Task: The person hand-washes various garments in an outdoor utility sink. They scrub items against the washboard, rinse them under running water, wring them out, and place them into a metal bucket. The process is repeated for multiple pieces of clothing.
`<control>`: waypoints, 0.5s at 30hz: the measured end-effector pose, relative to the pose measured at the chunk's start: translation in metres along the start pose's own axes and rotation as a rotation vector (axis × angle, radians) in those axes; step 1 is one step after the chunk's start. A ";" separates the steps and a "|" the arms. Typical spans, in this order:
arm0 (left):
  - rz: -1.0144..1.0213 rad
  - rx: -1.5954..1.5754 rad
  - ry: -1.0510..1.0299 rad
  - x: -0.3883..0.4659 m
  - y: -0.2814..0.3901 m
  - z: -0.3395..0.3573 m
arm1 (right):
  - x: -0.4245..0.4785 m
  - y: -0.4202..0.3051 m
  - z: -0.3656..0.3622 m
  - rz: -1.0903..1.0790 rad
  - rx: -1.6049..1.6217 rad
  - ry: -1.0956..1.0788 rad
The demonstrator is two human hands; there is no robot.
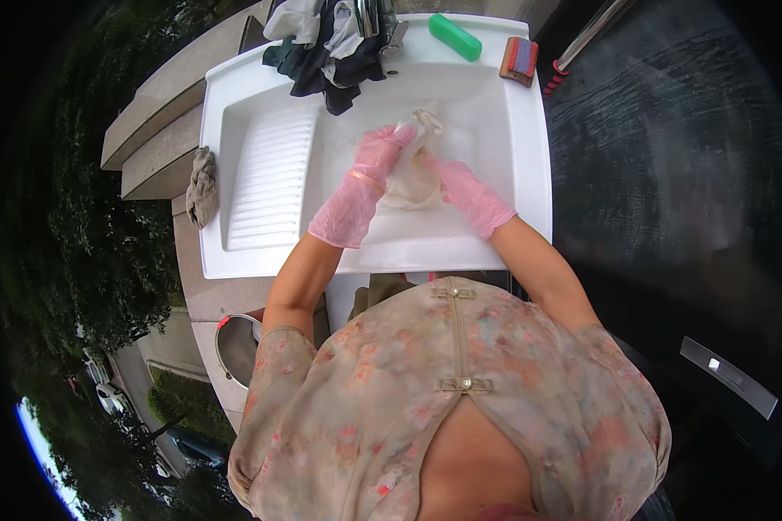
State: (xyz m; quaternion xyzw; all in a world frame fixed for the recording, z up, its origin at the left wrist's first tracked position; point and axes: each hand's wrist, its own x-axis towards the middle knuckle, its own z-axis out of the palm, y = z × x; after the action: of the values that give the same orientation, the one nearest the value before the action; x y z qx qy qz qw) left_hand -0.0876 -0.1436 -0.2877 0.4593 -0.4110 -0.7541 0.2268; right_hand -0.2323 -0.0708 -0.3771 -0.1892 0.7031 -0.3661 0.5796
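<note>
My left hand (379, 159), in a pink glove with a band at the wrist, has its fingers closed on a wet cream cloth (412, 189). A bunched end of the cloth rises above both hands, and its lower part hangs in a loop between them. Across from it my right hand (464, 187), also in a pink glove, grips the cloth's right side; its fingertips are partly hidden. Both hands are over the basin of a white laundry sink (423, 259). Cloudy water appears around the cloth. Ribs of a built-in washboard (267, 179) slope along the basin's left side.
Dark and grey garments (309, 68) hang over the back rim by a chrome faucet (367, 18). A green soap bar (455, 37) and a scrub brush (520, 62) lie at back right. A grey cloth (202, 189) drapes the left rim; a metal bucket (238, 352) stands below.
</note>
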 end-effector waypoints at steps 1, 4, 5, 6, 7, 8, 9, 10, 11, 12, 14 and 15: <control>0.027 -0.020 -0.014 -0.009 0.011 0.006 | -0.004 0.001 0.006 0.006 0.064 -0.010; 0.069 -0.054 -0.095 -0.025 0.038 0.015 | 0.016 0.015 0.015 -0.056 0.150 0.039; 0.106 -0.064 -0.102 -0.029 0.047 0.015 | 0.022 0.020 0.018 -0.076 0.178 0.056; 0.146 -0.080 -0.103 -0.034 0.055 0.012 | 0.025 0.021 0.020 -0.097 0.200 0.068; 0.182 -0.102 -0.104 -0.038 0.061 0.007 | 0.020 0.015 0.020 -0.050 0.300 -0.024; 0.210 -0.129 -0.073 -0.040 0.068 0.003 | 0.017 0.007 0.018 -0.002 0.401 -0.114; 0.228 -0.151 -0.058 -0.040 0.069 -0.003 | 0.012 0.004 0.018 0.048 0.502 -0.204; 0.249 -0.172 -0.046 -0.034 0.073 -0.008 | 0.014 0.007 0.019 0.069 0.625 -0.192; 0.270 -0.192 -0.035 -0.027 0.076 -0.013 | 0.019 0.010 0.023 0.090 0.748 -0.180; 0.277 -0.182 -0.048 -0.017 0.075 -0.024 | 0.026 0.011 0.027 0.109 0.868 -0.174; 0.240 -0.109 0.032 0.003 0.069 -0.044 | 0.033 0.018 0.010 -0.431 0.281 -0.091; 0.218 -0.072 0.072 0.012 0.065 -0.055 | 0.036 0.021 -0.002 -0.686 -0.023 -0.049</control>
State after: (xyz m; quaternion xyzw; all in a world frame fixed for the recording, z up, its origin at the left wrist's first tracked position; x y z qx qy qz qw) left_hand -0.0471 -0.2112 -0.2529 0.4303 -0.4228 -0.7223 0.3383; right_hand -0.2398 -0.0810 -0.4168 -0.4298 0.5884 -0.5270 0.4374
